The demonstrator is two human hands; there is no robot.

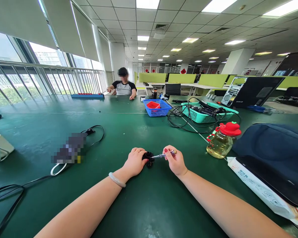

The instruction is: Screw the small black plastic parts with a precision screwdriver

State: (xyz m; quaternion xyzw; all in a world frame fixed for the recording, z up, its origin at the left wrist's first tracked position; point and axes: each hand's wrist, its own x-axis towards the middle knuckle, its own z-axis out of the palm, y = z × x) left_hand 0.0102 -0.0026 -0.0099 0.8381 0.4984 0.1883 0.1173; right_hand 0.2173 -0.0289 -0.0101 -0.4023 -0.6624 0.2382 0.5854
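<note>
Near the middle of the green table (144,201), my left hand (136,162) is closed on a small black object (149,162) that has round parts. A pale bracelet (117,179) circles my left wrist. My right hand (175,161) pinches a slim screwdriver (164,155) by its handle, just to the right of the object. The screwdriver points left, and its tip meets the black object or lies right over it. Fingers hide the object's left side.
Blue basket (157,110) and green basket (201,118) with black cables stand ahead. On the right are a red-lidded jar (221,142), a dark bag (275,145) and a white packet (260,191). Cables lie at left. A person (124,86) sits across the table.
</note>
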